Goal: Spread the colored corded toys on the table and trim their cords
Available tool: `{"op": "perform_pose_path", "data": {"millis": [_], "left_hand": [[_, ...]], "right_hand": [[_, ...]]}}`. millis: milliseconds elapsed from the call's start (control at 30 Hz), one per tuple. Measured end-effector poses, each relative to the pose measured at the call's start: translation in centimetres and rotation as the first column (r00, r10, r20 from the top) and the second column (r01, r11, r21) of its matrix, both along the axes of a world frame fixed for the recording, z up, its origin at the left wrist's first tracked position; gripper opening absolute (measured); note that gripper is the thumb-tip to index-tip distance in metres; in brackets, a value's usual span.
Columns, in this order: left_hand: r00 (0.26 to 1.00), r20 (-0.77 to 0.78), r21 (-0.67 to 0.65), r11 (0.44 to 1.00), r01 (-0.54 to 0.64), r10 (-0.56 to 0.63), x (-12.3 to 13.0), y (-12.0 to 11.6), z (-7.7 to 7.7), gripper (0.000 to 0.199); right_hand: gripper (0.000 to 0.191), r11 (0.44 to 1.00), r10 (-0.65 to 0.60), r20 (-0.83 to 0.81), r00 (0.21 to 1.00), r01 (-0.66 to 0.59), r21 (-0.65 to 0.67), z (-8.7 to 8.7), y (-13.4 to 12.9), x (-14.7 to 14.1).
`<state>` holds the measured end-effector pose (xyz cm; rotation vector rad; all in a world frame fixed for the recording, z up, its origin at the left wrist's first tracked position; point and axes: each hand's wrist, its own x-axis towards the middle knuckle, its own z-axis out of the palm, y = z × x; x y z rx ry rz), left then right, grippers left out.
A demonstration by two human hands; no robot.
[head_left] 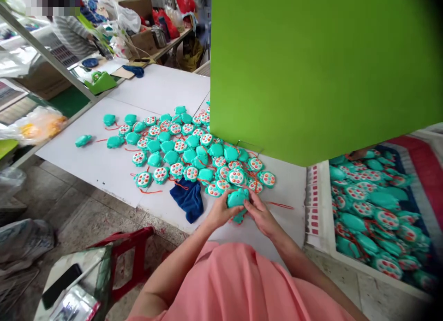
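Note:
A teal turtle-shaped plastic toy (pixel 237 198) is held between my two hands, its plain teal side facing up. My left hand (pixel 221 211) grips its left edge, thumb along the near side. From the right, my right hand (pixel 260 212) pinches the other edge. Just below it, another teal piece (pixel 238 216) shows partly, mostly covered by the held toy and my fingers. Many similar toys (pixel 180 145) with orange cords lie spread over the white table beyond my hands, some showing white faces with coloured dots. A dark blue cloth (pixel 188 200) lies left of my hands.
A large green panel (pixel 311 72) blocks the upper right. At right stands a white crate (pixel 318 238) full of the same toys. A red stool (pixel 129 261) with a phone (pixel 62 286) on top is at lower left. Another person (pixel 71 32) is at the far left.

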<state>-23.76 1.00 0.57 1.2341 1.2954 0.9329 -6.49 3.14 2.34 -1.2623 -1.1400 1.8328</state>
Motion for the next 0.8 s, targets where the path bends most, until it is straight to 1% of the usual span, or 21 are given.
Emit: {"op": "perform_pose_path", "data": {"millis": [67, 133, 200, 300, 333, 400, 433, 467, 500, 567, 600, 633, 667, 700, 733, 800], "left_hand": [[0.999, 0.035, -0.004, 1.0, -0.012, 0.012, 0.8, -1.7, 1.2, 0.054], [0.998, 0.022, 0.012, 0.998, -0.055, 0.055, 1.2, -2.9, 1.8, 0.048], [0.994, -0.017, 0.035, 0.993, -0.111, 0.112, 1.6, -3.6, 2.0, 0.043], [0.974, -0.066, 0.036, 0.976, -0.215, 0.217, 1.9, -4.0, 2.0, 0.038], [0.963, -0.064, 0.021, 0.965, -0.262, 0.262, 2.0, -4.0, 2.0, 0.04], [0.933, -0.032, -0.023, 0.933, -0.359, 0.358, 1.8, -3.9, 1.9, 0.051], [0.923, 0.0, -0.046, 0.922, -0.383, 0.384, 1.7, -3.8, 1.8, 0.057], [0.922, 0.044, -0.072, 0.922, -0.38, 0.383, 1.5, -3.9, 1.7, 0.062], [0.93, 0.102, -0.099, 0.934, -0.343, 0.353, 1.3, -4.0, 1.6, 0.066], [0.947, 0.235, -0.109, 0.974, -0.198, 0.219, 1.0, -4.5, 1.2, 0.064], [0.947, 0.281, -0.086, 0.987, -0.133, 0.152, 1.0, -4.8, 1.0, 0.061], [0.947, 0.301, -0.053, 0.994, -0.097, 0.109, 1.1, -5.2, 0.8, 0.06], [0.95, 0.297, -0.016, 0.996, -0.093, 0.093, 1.3, -5.5, 0.5, 0.064], [0.956, 0.276, 0.02, 0.994, -0.11, 0.101, 1.6, -5.8, 0.4, 0.069], [0.961, 0.247, 0.052, 0.989, -0.14, 0.123, 2.0, -6.1, 0.2, 0.069], [0.967, 0.186, 0.118, 0.973, -0.198, 0.174, 2.9, -6.5, 0.2, 0.059]], "right_hand": [[0.06, 0.999, 0.039, 0.021, 0.999, -0.039, 0.008, 0.0, -0.4, -0.2], [0.055, 0.997, 0.055, 0.042, 0.998, -0.057, 0.046, -0.3, -1.0, -0.1], [0.053, 0.995, 0.057, 0.054, 0.997, -0.062, 0.084, -0.7, -1.8, -0.1], [0.052, 0.988, 0.023, 0.1, 0.995, -0.038, 0.152, -1.0, -3.2, -0.6], [0.052, 0.984, 0.01, 0.122, 0.992, -0.031, 0.175, -1.0, -3.7, -0.9], [0.051, 0.979, -0.011, 0.153, 0.988, -0.021, 0.201, -1.0, -4.4, -1.4], [0.051, 0.98, -0.012, 0.155, 0.988, -0.019, 0.2, -1.0, -4.6, -1.6], [0.052, 0.982, -0.01, 0.143, 0.99, -0.018, 0.19, -1.0, -4.8, -1.7], [0.054, 0.985, -0.008, 0.119, 0.993, -0.012, 0.174, -1.1, -4.7, -1.7], [0.06, 0.991, 0.001, 0.059, 0.998, -0.009, 0.134, -1.1, -4.4, -1.5], [0.061, 0.993, 0.009, 0.036, 0.999, -0.013, 0.116, -1.0, -4.2, -1.3], [0.061, 0.994, 0.015, 0.024, 1.0, -0.017, 0.104, -0.9, -4.0, -1.1], [0.06, 0.994, 0.021, 0.028, 0.999, -0.023, 0.103, -0.6, -3.8, -0.9], [0.06, 0.993, 0.038, 0.049, 0.998, -0.043, 0.113, -0.3, -3.7, -0.8], [0.062, 0.989, 0.056, 0.084, 0.995, -0.067, 0.135, 0.0, -3.7, -0.8], [0.071, 0.969, 0.066, 0.185, 0.981, -0.108, 0.224, 0.7, -4.0, -1.1]]}}
